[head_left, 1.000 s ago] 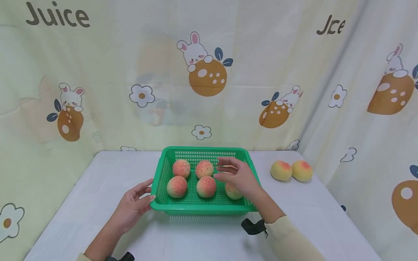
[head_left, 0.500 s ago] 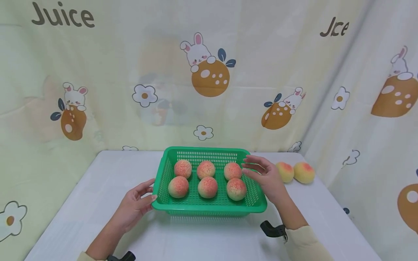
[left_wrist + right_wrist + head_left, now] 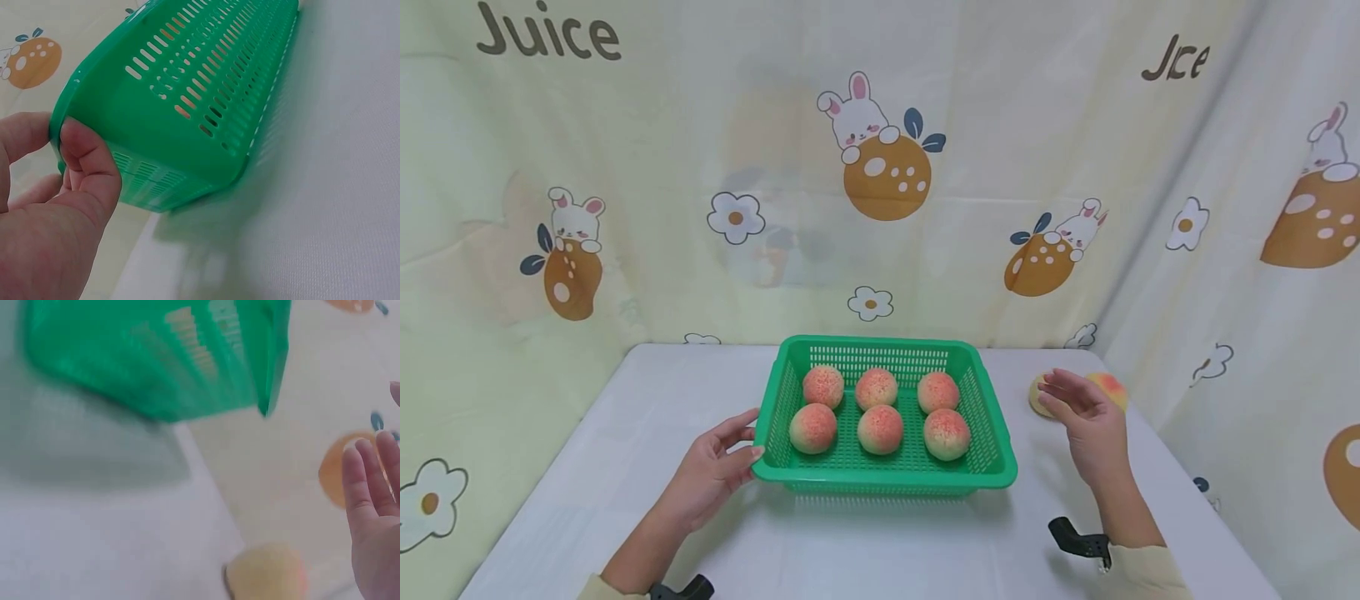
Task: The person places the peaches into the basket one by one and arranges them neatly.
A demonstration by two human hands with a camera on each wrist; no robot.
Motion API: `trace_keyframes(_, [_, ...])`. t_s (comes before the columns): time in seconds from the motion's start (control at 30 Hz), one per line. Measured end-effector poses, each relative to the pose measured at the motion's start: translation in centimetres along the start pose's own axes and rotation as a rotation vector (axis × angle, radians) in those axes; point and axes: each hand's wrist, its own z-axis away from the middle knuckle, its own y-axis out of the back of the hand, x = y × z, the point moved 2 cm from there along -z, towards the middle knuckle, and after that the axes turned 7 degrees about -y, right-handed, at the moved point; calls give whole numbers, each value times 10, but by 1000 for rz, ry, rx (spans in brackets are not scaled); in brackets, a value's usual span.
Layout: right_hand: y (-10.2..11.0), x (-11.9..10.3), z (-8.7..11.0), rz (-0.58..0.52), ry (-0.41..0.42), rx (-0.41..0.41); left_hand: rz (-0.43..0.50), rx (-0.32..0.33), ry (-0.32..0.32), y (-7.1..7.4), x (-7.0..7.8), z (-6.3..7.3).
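Observation:
My left hand [image 3: 713, 471] pinches the rim of a green plastic basket [image 3: 880, 481] at its near left corner. In the left wrist view, the thumb and fingers of the left hand [image 3: 81, 187] lie on either side of that rim. Several pink-and-cream peaches, such as this front peach [image 3: 880, 430], sit in two rows inside. Right of the basket, my right hand [image 3: 1092, 429] is raised with fingers loosely extended, holding nothing. It partly covers two yellow peaches: a left peach [image 3: 1039, 398] and a right peach [image 3: 1108, 387]. The right wrist view shows one yellow peach [image 3: 265, 575], blurred, below the hand.
A white table [image 3: 895, 550] carries everything. Behind it hangs a printed curtain [image 3: 760, 150] with rabbits and fruit, which also runs along both sides. A black wrist camera [image 3: 1078, 540] sits at the right sleeve.
My right hand has moved right, from over the basket to the yellow peaches, uncovering the peaches on the basket's right side. The left hand has kept its hold on the rim.

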Motion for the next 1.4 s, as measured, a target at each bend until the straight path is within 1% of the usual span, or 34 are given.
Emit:
trace_keyframes(0.17, [23, 16, -4, -42, -32, 93, -2, 17, 12, 0, 1, 0])
trace_keyframes(0.33, [44, 31, -8, -63, -92, 190, 1, 16, 13, -1, 1, 1])
trace_keyframes(0.37, [49, 33, -9, -53, -107, 212, 2, 16, 13, -2, 1, 2])
trace_keyframes(0.43, [56, 38, -11, -31, -120, 263, 8, 12, 9, -2, 0, 1])
trace_keyframes(0.5, [62, 42, -15, 22, -125, 315, 17, 8, 6, -2, 0, 1])
trace_keyframes(0.6, [70, 49, -20, 172, -118, 383, 32, 4, 1, -1, 0, 1])
trace_keyframes(0.67, [75, 53, -24, 260, -103, 413, 37, 4, 2, -1, -1, 0])
trace_keyframes(0.77, [81, 57, -28, 347, -68, 453, 39, 6, 2, -1, -2, 0])
trace_keyframes(0.83, [84, 59, -33, 361, -32, 488, 40, 10, 3, -1, -3, 0])
trace_keyframes(0.9, [85, 59, -36, 386, -12, 524, 42, 15, 2, 0, -3, 0])
trace_keyframes(1.03, [90, 61, -41, 424, -14, 588, 45, 16, 4, 0, -4, 0])
trace_keyframes(1.13, [93, 65, -44, 445, -9, 616, 42, 18, 6, -1, -3, 0])
trace_keyframes(1.23, [94, 69, -48, 454, 18, 635, 38, 22, 10, -1, -3, 1])
trace_keyframes(1.33, [95, 72, -50, 454, 4, 640, 37, 26, 10, -1, -3, 0])
trace_keyframes(1.4, [95, 73, -52, 446, -45, 633, 36, 29, 12, -1, -3, 0])
